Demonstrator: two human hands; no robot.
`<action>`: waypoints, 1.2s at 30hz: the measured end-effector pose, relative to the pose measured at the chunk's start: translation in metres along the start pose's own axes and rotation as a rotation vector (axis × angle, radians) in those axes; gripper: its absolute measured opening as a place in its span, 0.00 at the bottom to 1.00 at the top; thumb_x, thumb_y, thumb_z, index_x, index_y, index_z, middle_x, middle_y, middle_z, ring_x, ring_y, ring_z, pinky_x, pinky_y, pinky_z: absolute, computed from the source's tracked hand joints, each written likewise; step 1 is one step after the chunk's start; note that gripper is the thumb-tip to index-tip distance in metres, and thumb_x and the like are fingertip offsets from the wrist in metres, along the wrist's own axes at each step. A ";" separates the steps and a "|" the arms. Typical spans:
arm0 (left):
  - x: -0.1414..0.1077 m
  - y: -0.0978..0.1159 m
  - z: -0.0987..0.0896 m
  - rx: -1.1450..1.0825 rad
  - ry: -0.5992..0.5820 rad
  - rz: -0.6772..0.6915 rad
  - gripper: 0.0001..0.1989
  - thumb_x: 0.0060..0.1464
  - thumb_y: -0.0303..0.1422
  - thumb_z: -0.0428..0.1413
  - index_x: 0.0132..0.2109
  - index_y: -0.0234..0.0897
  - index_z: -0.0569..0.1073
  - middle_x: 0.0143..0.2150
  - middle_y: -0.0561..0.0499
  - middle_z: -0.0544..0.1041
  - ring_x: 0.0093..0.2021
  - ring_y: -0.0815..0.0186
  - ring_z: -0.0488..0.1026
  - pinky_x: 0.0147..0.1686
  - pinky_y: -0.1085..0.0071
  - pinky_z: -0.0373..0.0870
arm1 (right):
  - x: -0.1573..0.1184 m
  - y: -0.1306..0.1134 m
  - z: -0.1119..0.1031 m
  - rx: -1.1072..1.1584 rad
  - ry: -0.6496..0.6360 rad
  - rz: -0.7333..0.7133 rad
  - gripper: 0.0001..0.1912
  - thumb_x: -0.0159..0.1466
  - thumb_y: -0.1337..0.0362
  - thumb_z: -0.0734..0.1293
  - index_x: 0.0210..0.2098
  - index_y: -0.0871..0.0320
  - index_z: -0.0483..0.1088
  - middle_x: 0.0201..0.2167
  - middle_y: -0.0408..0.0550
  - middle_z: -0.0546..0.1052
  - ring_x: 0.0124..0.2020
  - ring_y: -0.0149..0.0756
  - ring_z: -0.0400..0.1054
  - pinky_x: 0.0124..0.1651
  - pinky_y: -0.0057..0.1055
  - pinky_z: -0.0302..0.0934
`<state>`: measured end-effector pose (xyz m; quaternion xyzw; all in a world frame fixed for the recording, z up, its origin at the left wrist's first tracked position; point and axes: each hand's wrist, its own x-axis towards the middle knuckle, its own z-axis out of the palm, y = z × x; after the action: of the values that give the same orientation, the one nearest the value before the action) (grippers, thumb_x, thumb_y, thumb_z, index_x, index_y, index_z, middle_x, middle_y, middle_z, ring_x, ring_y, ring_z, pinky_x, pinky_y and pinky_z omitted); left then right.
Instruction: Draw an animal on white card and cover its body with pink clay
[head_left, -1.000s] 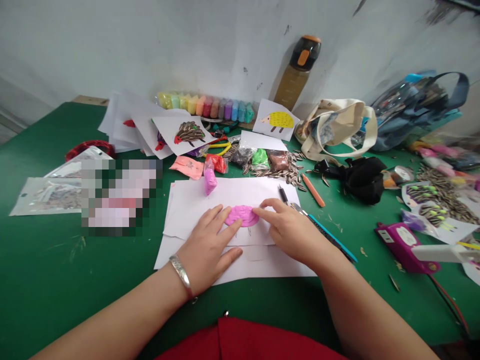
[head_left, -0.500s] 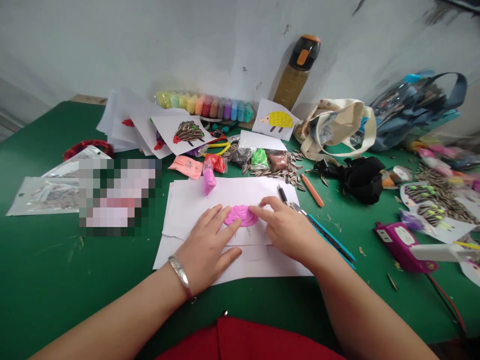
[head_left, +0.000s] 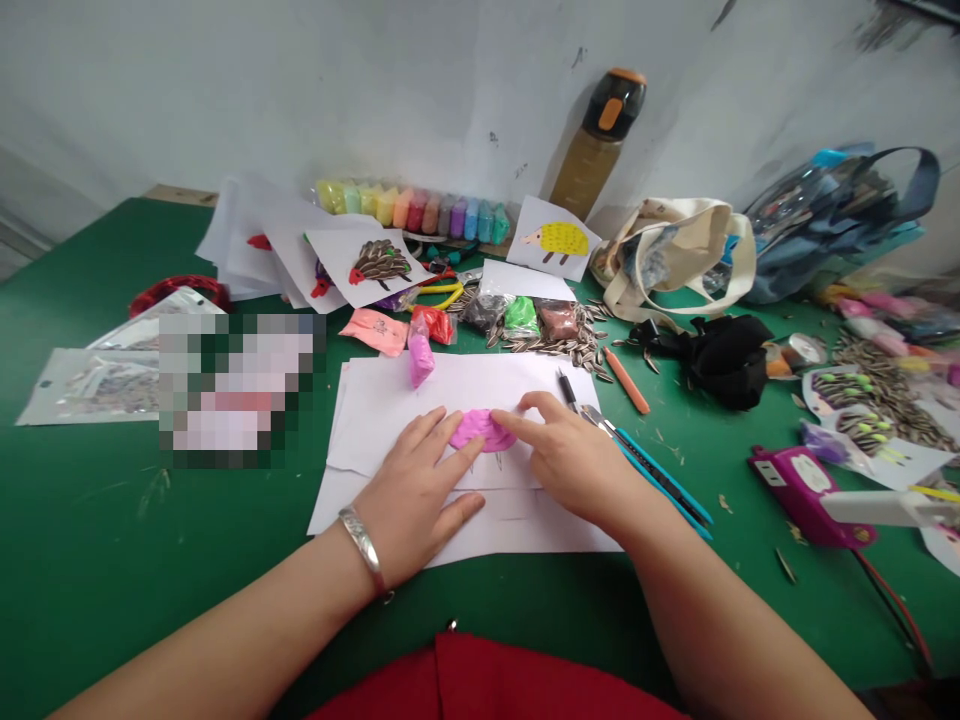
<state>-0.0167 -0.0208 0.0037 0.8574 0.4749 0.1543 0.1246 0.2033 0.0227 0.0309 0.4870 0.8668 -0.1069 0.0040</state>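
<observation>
A flattened oval of pink modelling clay (head_left: 480, 432) lies on white paper (head_left: 465, 515), with short drawn lines below it. My left hand (head_left: 420, 490) rests flat and open on the sheet, its fingers apart and their tips at the clay's left and lower edge. With its index finger stretched out, my right hand (head_left: 574, 450) touches the clay's upper right part; the other fingers are loosely bent and hold nothing visible. Behind the oval stands a small packet of pink clay (head_left: 421, 357). A pen (head_left: 567, 388) and a blue-handled craft knife (head_left: 660, 480) lie beside my right hand.
Clay packets (head_left: 520, 317) and sunflower seeds (head_left: 581, 345) lie behind the paper. An orange stick (head_left: 627, 381) is to the right. Farther back are hedgehog pictures (head_left: 556, 240), a water bottle (head_left: 596, 150) and a cream bag (head_left: 675, 255). A magenta glue gun (head_left: 806, 490) lies at right.
My right index fingertip has shifted slightly left across the pink clay. My left hand stays nearly in place, and the whole view has moved very slightly.
</observation>
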 end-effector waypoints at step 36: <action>0.000 -0.001 0.001 -0.023 0.015 0.001 0.24 0.59 0.39 0.54 0.60 0.37 0.68 0.64 0.39 0.63 0.66 0.45 0.53 0.62 0.46 0.55 | 0.008 -0.003 0.000 0.019 0.017 0.047 0.34 0.60 0.75 0.55 0.62 0.42 0.59 0.53 0.48 0.67 0.38 0.36 0.68 0.33 0.30 0.57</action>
<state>-0.0167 -0.0205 0.0025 0.8550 0.4736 0.1663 0.1306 0.1964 0.0282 0.0308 0.5081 0.8541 -0.1109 -0.0053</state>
